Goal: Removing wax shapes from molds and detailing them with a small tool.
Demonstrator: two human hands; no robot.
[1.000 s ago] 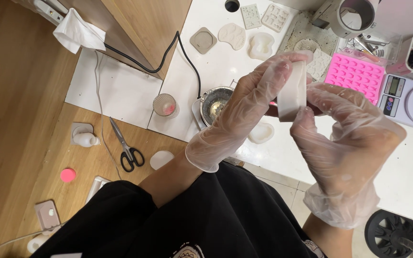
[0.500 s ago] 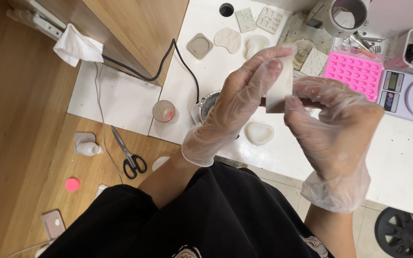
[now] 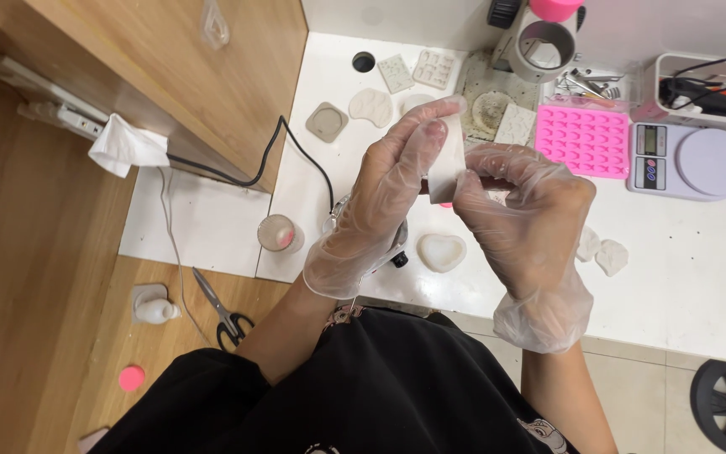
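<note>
Both my hands wear clear plastic gloves and meet over the white table (image 3: pixel 682 277). My left hand (image 3: pixel 384 197) holds a small white rectangular block (image 3: pixel 447 164) upright between fingers and thumb. My right hand (image 3: pixel 527 214) pinches the same block from the right side, and a thin dark stick shows between its fingers. Under my hands lie a white heart-shaped cast (image 3: pixel 441 251) and a partly hidden metal bowl (image 3: pixel 397 244).
On the table: a pink silicone mould (image 3: pixel 584 140), a kitchen scale (image 3: pixel 689 161), several white moulds and casts (image 3: pixel 371 107), a cup (image 3: pixel 278 233), a grey jug (image 3: pixel 541 42). Scissors (image 3: pixel 222 313), a small bottle (image 3: pixel 157 309) and a pink disc (image 3: pixel 131 377) lie on the wooden surface at left.
My hands keep hold of the white block and stay together. The view has shifted, so the table's things sit lower and farther right in the picture.
</note>
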